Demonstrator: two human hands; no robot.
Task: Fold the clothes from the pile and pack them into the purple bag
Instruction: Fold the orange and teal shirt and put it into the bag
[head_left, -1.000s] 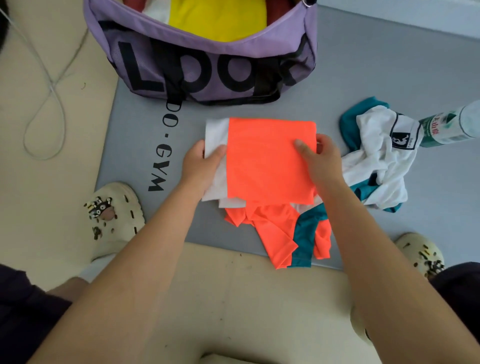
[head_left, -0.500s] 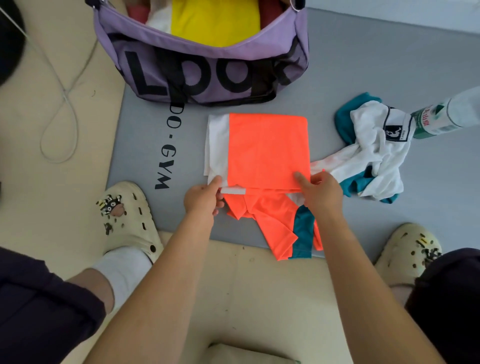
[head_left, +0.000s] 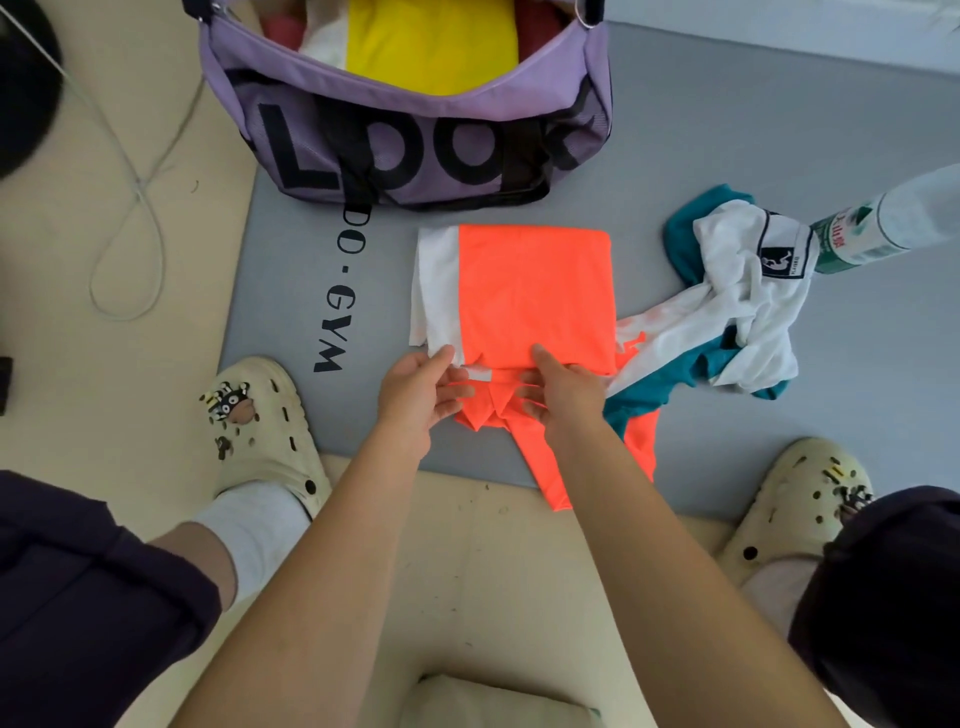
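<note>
Pinching the orange shirt's (head_left: 535, 296) near edge, my left hand (head_left: 415, 389) and right hand (head_left: 558, 395) sit closed on it; I should lift evenly, folding away towards the purple bag (head_left: 415, 145).

The purple bag (head_left: 415, 130) stands open at top centre, black letters on its side, yellow, white and red cloth showing inside. Just below it, mid-frame, the orange shirt (head_left: 535, 296) lies flat in a folded rectangle with a white strip along its left edge. At right the pile (head_left: 727, 306), white and teal, lies crumpled, touching the shirt.
</note>
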